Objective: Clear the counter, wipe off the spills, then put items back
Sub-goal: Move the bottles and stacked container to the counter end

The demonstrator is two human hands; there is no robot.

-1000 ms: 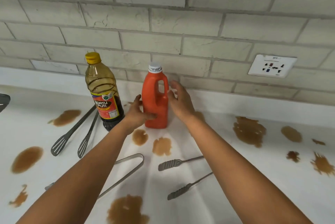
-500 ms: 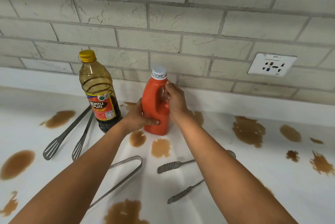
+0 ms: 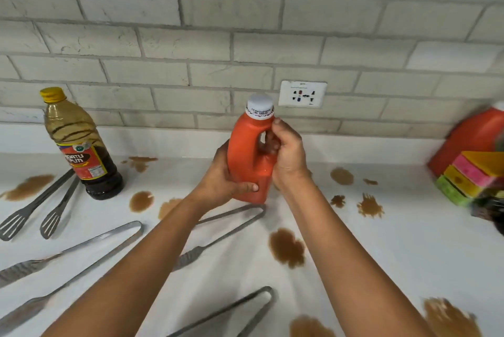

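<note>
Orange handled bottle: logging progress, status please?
Left hand cups orange white-capped plastic bottle low; right hand grips its handle. Bottle off white counter. Brown spills unwiped; steel tongs beneath.

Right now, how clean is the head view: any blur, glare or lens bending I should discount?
Head view: centre sharp, the orange bottle and both hands, left and right, are crisp; the right edge is smeared, so the sponges and red jug blur; wide-angle bending curves the wall tiles; lighting is even, no strong glare on the counter.
</note>
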